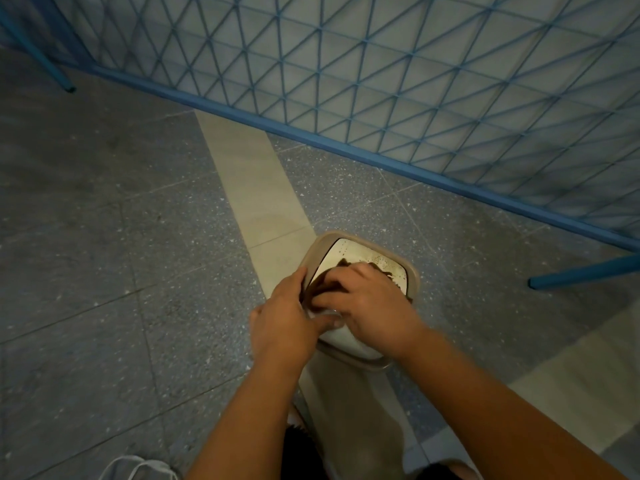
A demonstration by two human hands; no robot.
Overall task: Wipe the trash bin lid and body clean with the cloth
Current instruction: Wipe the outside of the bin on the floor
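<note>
A small beige trash bin stands on the floor below me, its white lid ringed by a beige rim. My right hand presses a dark brown cloth flat onto the lid's middle. My left hand grips the lid's left rim, thumb lying on the white surface. Dark specks show on the lid's far part. The near part of the lid is hidden by my hands.
A blue metal lattice fence runs diagonally behind the bin, with a blue foot bar on the right. The grey speckled floor has a pale tile stripe. A white strap lies at bottom left.
</note>
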